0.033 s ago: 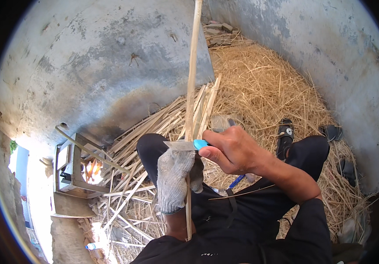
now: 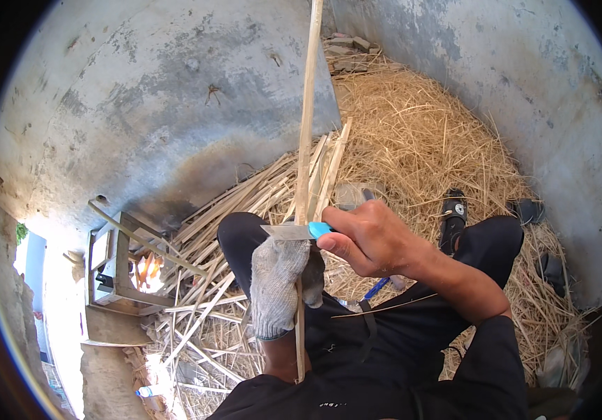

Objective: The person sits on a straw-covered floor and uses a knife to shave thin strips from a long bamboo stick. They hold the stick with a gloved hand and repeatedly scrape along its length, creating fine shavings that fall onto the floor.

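With the gloved left hand (image 2: 278, 287) gripping the strip (image 2: 306, 140) and the right hand (image 2: 371, 238) clasping the knife (image 2: 294, 231), a slip could cut the glove.

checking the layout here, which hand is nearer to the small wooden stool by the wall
Left. The gloved left hand, gripping the long strip, sits closer to the wooden stool at the person's left; the bare right hand, holding the knife, is farther right.
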Motion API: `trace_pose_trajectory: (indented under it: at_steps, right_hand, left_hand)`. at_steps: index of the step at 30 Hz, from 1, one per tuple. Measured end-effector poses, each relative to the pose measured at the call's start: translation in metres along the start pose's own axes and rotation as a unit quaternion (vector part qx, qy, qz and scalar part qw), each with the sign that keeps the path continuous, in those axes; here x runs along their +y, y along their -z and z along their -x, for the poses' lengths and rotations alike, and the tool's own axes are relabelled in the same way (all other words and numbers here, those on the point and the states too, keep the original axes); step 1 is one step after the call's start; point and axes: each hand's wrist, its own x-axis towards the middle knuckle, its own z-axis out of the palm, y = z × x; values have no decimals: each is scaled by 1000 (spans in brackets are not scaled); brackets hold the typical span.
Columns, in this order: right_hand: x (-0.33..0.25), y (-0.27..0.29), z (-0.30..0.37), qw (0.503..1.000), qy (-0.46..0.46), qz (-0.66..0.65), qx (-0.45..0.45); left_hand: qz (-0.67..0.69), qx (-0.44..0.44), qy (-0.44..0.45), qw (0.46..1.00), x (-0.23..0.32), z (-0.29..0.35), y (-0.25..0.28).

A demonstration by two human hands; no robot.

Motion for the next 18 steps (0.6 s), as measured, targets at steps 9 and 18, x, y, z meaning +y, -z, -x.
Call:
trace_pose_trajectory:
  at_steps: [9,18]
  right_hand:
    - [3,7,-1,998,-44,-51,12]
    - [61,-19,-13,965,74,193,164]
  left_hand:
    - [-13,-54,-4,998,2,-2,-6]
    - [7,-9,-2,1000,-18,-18,-9]
